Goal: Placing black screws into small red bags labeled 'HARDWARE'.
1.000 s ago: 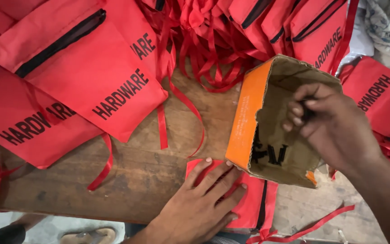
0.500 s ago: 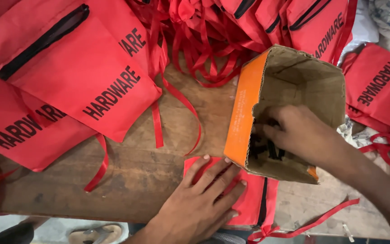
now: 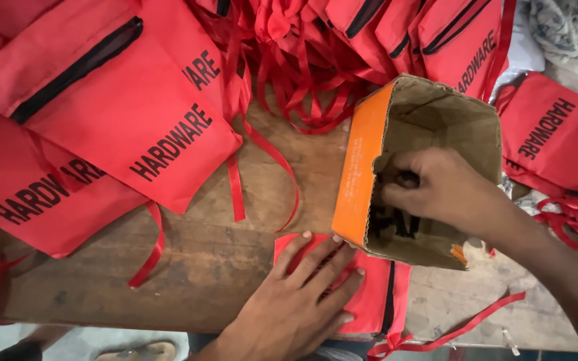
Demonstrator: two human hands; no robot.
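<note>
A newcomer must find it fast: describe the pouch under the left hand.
On the wooden table, look at the near edge, beside the orange cardboard box. The small red zip pouch lies flat there, pinned by the left hand. Unlike the other red pouches, it lies alone, not in a heap.

Right of centre, I am reaching into an open cardboard box, orange outside, brown inside; red fabric pouches with black lettering and zips are lying across the upper frame.
</note>
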